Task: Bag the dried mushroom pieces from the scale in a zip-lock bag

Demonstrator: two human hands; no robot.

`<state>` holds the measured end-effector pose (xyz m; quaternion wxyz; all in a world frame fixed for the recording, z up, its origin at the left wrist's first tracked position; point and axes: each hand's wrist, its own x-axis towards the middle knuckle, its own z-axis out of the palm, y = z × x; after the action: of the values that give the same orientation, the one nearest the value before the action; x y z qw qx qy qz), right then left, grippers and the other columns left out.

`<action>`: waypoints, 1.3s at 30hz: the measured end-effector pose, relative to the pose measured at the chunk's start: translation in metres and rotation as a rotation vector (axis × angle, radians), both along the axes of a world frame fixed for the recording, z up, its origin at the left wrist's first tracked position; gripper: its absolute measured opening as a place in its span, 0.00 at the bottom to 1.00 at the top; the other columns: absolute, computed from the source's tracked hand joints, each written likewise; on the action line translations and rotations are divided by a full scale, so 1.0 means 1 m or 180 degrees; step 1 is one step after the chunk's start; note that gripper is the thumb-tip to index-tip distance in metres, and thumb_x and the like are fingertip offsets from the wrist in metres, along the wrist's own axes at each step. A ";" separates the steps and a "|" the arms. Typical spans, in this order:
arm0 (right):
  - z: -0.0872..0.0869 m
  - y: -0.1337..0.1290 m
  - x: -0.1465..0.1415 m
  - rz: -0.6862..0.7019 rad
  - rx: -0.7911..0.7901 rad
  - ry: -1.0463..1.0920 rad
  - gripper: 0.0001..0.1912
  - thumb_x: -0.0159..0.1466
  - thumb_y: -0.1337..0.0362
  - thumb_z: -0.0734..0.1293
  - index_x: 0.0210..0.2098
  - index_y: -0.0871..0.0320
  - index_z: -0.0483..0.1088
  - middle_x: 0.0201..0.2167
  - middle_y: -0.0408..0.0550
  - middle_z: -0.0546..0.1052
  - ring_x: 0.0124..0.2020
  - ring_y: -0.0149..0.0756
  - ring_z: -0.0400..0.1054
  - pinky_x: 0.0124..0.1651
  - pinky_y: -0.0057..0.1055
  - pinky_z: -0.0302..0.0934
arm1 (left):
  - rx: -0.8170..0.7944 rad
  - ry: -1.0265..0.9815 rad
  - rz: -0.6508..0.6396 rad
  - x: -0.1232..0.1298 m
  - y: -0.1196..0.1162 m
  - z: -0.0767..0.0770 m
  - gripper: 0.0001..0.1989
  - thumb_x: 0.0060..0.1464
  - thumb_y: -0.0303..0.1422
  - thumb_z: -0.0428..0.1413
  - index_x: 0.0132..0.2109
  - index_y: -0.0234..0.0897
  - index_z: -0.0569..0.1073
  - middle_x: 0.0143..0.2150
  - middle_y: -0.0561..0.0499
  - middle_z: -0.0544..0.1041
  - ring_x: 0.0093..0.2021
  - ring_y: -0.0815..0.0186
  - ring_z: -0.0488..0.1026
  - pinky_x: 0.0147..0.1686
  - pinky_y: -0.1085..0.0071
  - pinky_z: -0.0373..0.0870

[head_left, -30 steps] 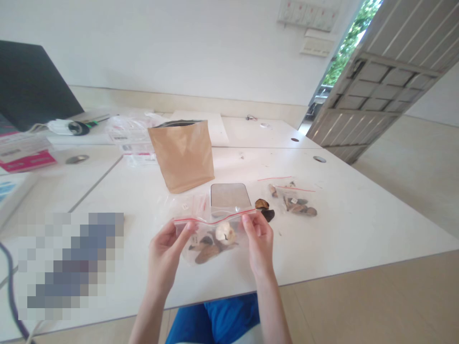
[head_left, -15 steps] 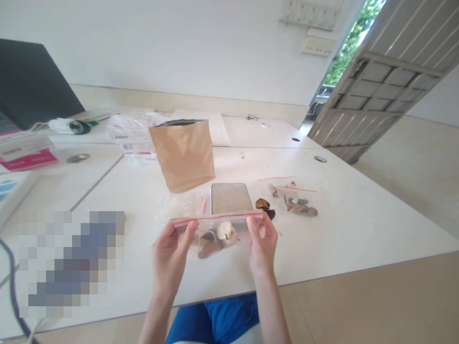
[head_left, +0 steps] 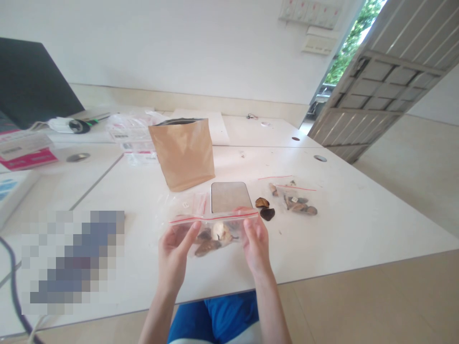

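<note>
Both hands hold a clear zip bag (head_left: 215, 229) with a red seal strip, just above the white table (head_left: 340, 229). Inside it are brown dried pieces and one pale round piece. My left hand (head_left: 175, 251) pinches the bag's left end near the strip. My right hand (head_left: 255, 241) grips the right end, thumb in front and fingers behind. Directly behind the bag lies a small grey scale (head_left: 230, 196). Two dark dried pieces (head_left: 264, 208) lie loose to the right of the scale.
An open brown paper pouch (head_left: 183, 153) stands behind the scale. A second filled zip bag (head_left: 296, 198) lies to the right, empty zip bags (head_left: 188, 204) to the left. Packets (head_left: 131, 131), a laptop (head_left: 30, 83) and boxes (head_left: 25, 150) are at the far left. A door (head_left: 380, 81) stands open at the right.
The bag has tilted from hanging upright to a flatter, lower position and shifted slightly toward the table. My right hand turned so its fingers wrap behind the bag's end.
</note>
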<state>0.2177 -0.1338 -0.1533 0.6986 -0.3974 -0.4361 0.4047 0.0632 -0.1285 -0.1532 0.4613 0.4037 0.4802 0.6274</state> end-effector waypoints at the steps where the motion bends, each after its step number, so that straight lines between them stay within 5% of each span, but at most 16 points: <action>1: 0.000 0.000 0.000 0.0040 0.0019 -0.0037 0.15 0.59 0.51 0.67 0.39 0.55 0.74 0.38 0.48 0.77 0.42 0.39 0.70 0.48 0.34 0.62 | 0.0033 -0.0098 -0.0041 0.000 0.001 -0.001 0.11 0.45 0.38 0.64 0.33 0.35 0.78 0.31 0.50 0.80 0.31 0.65 0.77 0.32 0.73 0.72; 8: 0.000 0.003 -0.003 -0.0267 -0.0138 -0.0063 0.11 0.57 0.56 0.70 0.34 0.57 0.74 0.31 0.45 0.77 0.35 0.35 0.71 0.41 0.32 0.65 | -0.0012 -0.0285 -0.0251 -0.001 0.003 -0.002 0.10 0.45 0.37 0.65 0.35 0.38 0.79 0.34 0.52 0.81 0.36 0.68 0.76 0.37 0.77 0.71; 17: 0.003 0.003 -0.003 -0.0644 -0.0265 -0.0148 0.06 0.54 0.61 0.71 0.30 0.57 0.76 0.27 0.45 0.79 0.32 0.34 0.72 0.39 0.31 0.66 | 0.0060 -0.0024 0.0095 0.008 0.001 0.003 0.09 0.45 0.38 0.64 0.33 0.38 0.80 0.31 0.52 0.80 0.33 0.68 0.75 0.34 0.77 0.71; 21: -0.002 0.006 0.003 -0.0496 -0.0354 0.0050 0.09 0.52 0.58 0.73 0.29 0.57 0.76 0.27 0.45 0.79 0.31 0.35 0.72 0.39 0.32 0.66 | -0.0105 0.0153 -0.0018 0.004 0.002 0.002 0.11 0.44 0.39 0.64 0.33 0.36 0.80 0.32 0.50 0.80 0.35 0.65 0.76 0.34 0.75 0.71; 27: -0.002 0.005 0.007 0.0305 -0.0299 0.0271 0.12 0.57 0.54 0.70 0.34 0.56 0.76 0.34 0.47 0.79 0.36 0.36 0.72 0.41 0.32 0.65 | 0.0093 0.0169 -0.0833 -0.001 0.002 0.005 0.12 0.47 0.38 0.62 0.36 0.35 0.79 0.36 0.47 0.79 0.37 0.62 0.75 0.36 0.71 0.73; 33: 0.003 0.002 -0.001 0.0443 -0.0067 -0.0078 0.13 0.59 0.53 0.67 0.35 0.55 0.75 0.35 0.47 0.77 0.39 0.38 0.72 0.43 0.34 0.64 | 0.0109 0.0137 -0.0588 0.002 0.001 0.007 0.08 0.48 0.37 0.62 0.31 0.37 0.78 0.31 0.52 0.78 0.33 0.67 0.75 0.32 0.76 0.71; 39: 0.010 -0.001 -0.010 0.0045 -0.0204 -0.0039 0.08 0.56 0.59 0.70 0.28 0.57 0.76 0.30 0.47 0.77 0.33 0.37 0.70 0.38 0.33 0.64 | 0.0039 -0.0224 -0.0616 0.003 -0.001 0.006 0.06 0.47 0.36 0.63 0.32 0.39 0.77 0.30 0.56 0.77 0.33 0.70 0.74 0.35 0.79 0.71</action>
<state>0.2072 -0.1344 -0.1432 0.6801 -0.4189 -0.4300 0.4209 0.0666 -0.1296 -0.1473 0.5338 0.4287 0.4186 0.5967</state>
